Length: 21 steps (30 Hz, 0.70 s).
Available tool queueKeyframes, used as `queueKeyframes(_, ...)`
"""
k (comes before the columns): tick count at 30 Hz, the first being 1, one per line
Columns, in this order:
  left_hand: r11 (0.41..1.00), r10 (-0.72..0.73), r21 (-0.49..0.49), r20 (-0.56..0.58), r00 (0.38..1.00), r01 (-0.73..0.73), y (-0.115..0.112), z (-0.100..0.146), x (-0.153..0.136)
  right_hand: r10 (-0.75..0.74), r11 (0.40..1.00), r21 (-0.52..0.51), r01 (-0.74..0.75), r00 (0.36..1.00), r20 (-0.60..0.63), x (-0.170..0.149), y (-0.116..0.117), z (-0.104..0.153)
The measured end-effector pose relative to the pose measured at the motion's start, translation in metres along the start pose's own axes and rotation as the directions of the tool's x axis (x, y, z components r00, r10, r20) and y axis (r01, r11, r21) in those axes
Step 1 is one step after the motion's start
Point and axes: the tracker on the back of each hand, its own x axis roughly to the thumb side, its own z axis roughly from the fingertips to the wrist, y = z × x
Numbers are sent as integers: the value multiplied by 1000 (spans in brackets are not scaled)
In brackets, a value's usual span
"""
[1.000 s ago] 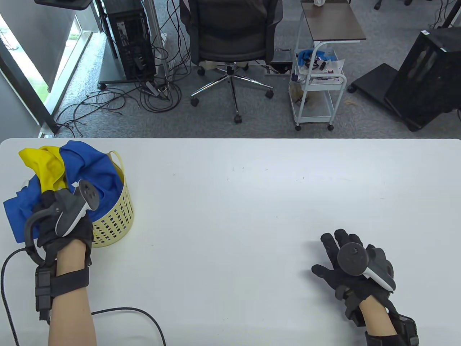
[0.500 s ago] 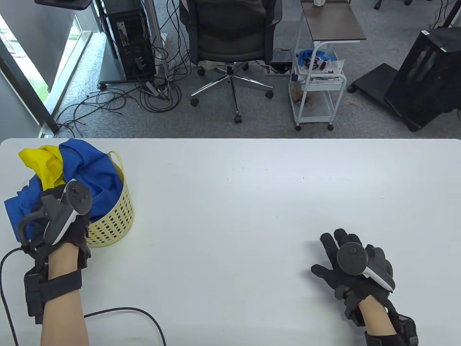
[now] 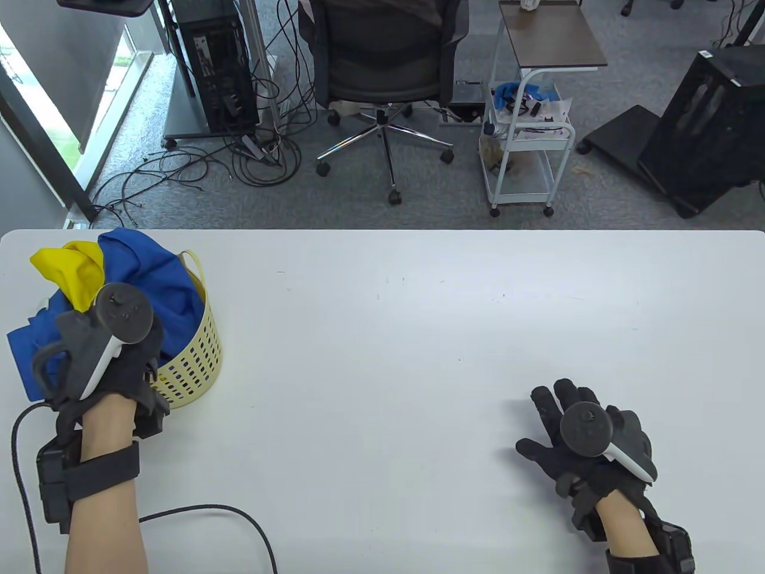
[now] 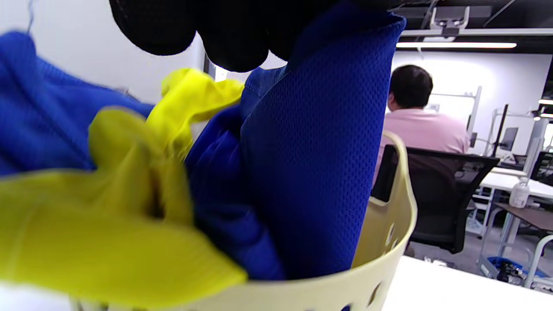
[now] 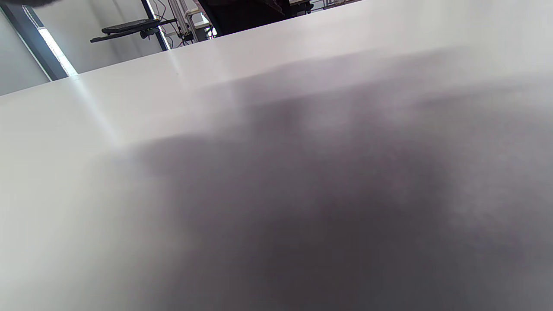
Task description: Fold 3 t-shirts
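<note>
A pale yellow basket (image 3: 197, 359) stands at the table's left edge, stuffed with a blue t-shirt (image 3: 146, 272) and a yellow t-shirt (image 3: 69, 272). My left hand (image 3: 113, 359) reaches into the basket from its near side. In the left wrist view its fingers (image 4: 233, 34) grip a fold of the blue t-shirt (image 4: 315, 164) that stands up taut above the basket rim (image 4: 389, 216); the yellow t-shirt (image 4: 108, 216) lies beside it. My right hand (image 3: 574, 436) rests flat on the table at the lower right, fingers spread, holding nothing.
The white table (image 3: 388, 359) stretches between the hands. A black cable (image 3: 227, 514) from my left wrist loops over the table's near left part. An office chair (image 3: 382, 78) and a white cart (image 3: 529, 137) stand beyond the far edge.
My left hand has moved further over the basket and turned, closing on the blue t-shirt. The right hand has not moved.
</note>
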Motion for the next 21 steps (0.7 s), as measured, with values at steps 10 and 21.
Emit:
queueKeyframes(10,990,84,107,67,994,-91,69,18,32,-14,1000,-12,14,1000,18,-1,-2,1)
queueKeyframes(21,949,204,210,163,965,-236,138,40,71,-35,999,-25,35,999,33,-3,-4,2)
